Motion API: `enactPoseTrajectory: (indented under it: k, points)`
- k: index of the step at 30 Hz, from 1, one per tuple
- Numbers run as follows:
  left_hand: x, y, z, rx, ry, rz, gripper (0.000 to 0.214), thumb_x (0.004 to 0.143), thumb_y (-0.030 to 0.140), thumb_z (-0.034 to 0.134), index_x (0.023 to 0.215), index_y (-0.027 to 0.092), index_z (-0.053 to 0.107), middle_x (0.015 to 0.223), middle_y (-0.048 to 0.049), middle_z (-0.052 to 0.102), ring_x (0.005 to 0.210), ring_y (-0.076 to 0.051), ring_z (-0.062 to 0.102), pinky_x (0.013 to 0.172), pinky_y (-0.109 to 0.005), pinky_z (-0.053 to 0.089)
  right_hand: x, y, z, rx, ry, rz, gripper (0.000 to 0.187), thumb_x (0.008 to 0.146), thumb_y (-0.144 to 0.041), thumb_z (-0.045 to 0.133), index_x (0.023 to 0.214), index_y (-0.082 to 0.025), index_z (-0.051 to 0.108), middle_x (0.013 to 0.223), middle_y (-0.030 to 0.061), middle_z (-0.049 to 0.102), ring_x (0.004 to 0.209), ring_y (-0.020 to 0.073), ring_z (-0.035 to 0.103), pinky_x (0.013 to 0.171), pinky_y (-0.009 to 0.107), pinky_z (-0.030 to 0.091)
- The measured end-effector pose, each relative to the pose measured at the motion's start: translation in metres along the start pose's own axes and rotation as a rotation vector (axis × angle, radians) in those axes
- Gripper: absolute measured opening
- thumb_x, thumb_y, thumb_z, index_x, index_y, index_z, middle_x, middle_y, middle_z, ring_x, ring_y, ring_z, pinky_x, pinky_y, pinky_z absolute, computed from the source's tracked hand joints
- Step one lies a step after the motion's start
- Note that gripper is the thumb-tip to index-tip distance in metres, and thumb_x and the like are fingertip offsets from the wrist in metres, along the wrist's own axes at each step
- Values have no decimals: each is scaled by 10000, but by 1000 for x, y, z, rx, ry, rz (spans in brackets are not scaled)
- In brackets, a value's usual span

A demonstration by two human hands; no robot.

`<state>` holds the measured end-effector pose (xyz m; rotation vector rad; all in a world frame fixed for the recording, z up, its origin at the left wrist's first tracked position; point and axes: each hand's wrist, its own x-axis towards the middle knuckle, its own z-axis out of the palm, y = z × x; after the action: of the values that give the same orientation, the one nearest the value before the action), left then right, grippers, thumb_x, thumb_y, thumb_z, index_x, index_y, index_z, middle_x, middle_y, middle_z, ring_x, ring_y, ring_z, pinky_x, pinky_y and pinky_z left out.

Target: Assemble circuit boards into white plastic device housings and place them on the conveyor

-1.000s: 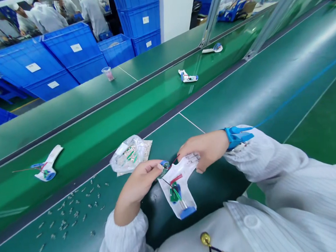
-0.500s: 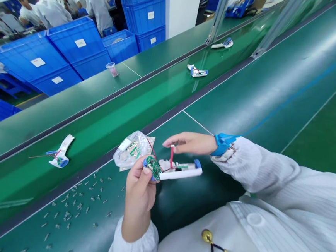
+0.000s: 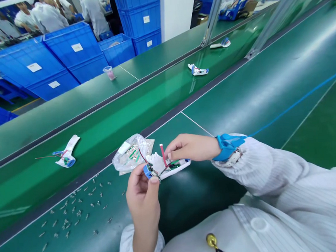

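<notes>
A white plastic housing [image 3: 156, 163] with red lead [image 3: 162, 153] and green circuit board [image 3: 174, 166] is pinched in the left hand [image 3: 143, 196] and held by the curled fingers of the right hand [image 3: 191, 147].

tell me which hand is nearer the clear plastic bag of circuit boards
Left. The left hand is just below the clear plastic bag, by its lower edge, holding the blue end of the white housing. The right hand is farther off, to the bag's right.

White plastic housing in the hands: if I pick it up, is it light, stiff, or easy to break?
The white plastic housing looks thin-walled, so it is probably light and fairly stiff, but it could crack if squeezed. The red wire standing up from it would probably bend easily and might snag.
</notes>
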<state>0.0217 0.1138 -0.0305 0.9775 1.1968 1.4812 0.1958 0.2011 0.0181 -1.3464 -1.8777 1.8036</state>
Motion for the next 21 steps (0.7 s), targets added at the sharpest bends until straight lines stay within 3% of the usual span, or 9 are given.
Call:
enactPoseTrajectory:
  k: [4, 8, 11, 14, 17, 21]
  points:
    - [-2, -1, 3, 79, 9, 37, 243, 759, 282, 706, 987, 218, 655, 842, -9, 675, 716, -98, 621, 656, -166, 495, 3, -9, 4, -200, 61, -18, 251, 805, -264, 508, 720, -117, 693, 486, -56, 384, 482, 64, 302, 491, 219, 244]
    - [-3, -1, 5, 172, 35, 38, 244, 754, 268, 705, 989, 227, 651, 911, -13, 654, 790, -102, 617, 701, -168, 494, 9, -11, 16, -394, 242, -84, 282, 815, -246, 532, 586, -131, 650, 529, -28, 514, 520, 75, 406, 535, 227, 283]
    - [-3, -4, 7, 221, 41, 11, 255, 757, 273, 696, 1000, 217, 642, 954, -30, 635, 836, -121, 610, 721, -189, 496, 10, -8, 26, -424, 364, -119, 257, 827, -205, 528, 602, -143, 635, 688, 6, 625, 720, 123, 530, 697, 249, 342]
    - [-2, -5, 12, 234, -12, -36, 268, 767, 300, 677, 1007, 191, 629, 947, -54, 642, 835, -146, 617, 719, -226, 508, 9, -6, 38, -488, 526, -187, 175, 829, -169, 522, 713, -168, 654, 803, 23, 662, 936, 190, 545, 856, 327, 314]
    - [1, -2, 17, 226, -49, -60, 270, 777, 328, 659, 1004, 186, 620, 944, -58, 658, 836, -158, 629, 718, -241, 516, 10, -3, 50, -505, 694, -284, 182, 837, -153, 484, 755, -175, 645, 809, 35, 670, 1007, 225, 543, 892, 380, 312]
    - [7, 6, 21, 219, -22, -49, 279, 796, 360, 639, 1023, 201, 605, 962, -45, 669, 848, -148, 638, 730, -229, 509, 15, 2, 63, -365, 924, -456, 180, 836, -130, 456, 777, -171, 621, 809, 47, 666, 1013, 225, 544, 905, 397, 339]
